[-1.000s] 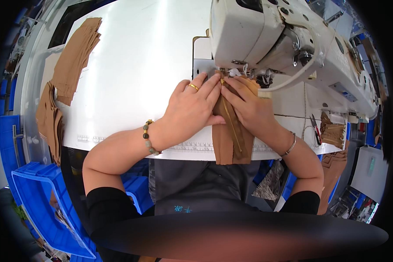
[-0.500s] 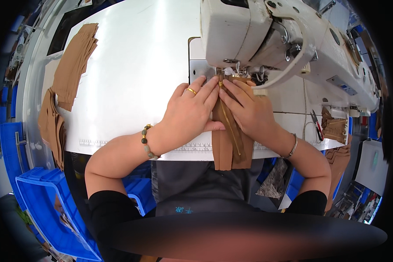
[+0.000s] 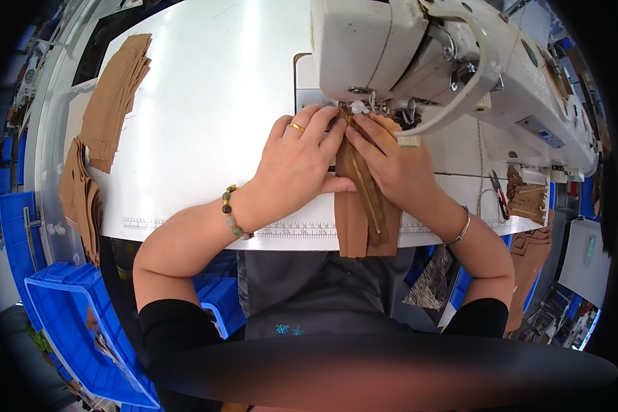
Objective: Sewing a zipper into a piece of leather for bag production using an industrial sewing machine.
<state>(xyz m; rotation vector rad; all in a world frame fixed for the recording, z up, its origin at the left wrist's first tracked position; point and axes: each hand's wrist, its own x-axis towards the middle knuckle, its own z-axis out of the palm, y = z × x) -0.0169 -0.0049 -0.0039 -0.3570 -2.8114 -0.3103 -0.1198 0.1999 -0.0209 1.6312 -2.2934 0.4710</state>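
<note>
A brown fabric piece [image 3: 351,230] lies under the needle area of a white sewing machine [image 3: 364,48], its lower end hanging a little over the table's front edge. Along it runs a darker brown zipper [image 3: 368,199] with gold teeth. My left hand [image 3: 296,152] rests flat on the fabric's left side, fingertips close to the presser foot and thumb stretched apart. On the right side, my right hand [image 3: 397,159] presses down with extended fingers next to the zipper. Neither hand grasps the cloth. My fingers and the machine head hide the fabric's far end.
Stacked brown fabric pieces [image 3: 117,103] lie at the table's left, and more [image 3: 82,199] drape over that edge. Thread snips [image 3: 499,195] and folded brown pieces [image 3: 527,197] sit at the right. A blue bin [image 3: 62,271] stands lower left. A printed ruler [image 3: 288,233] follows the front edge.
The fabric and zipper have moved slightly away from me, toward the machine. Both hands have slid forward a little with them, staying flat on the cloth.
</note>
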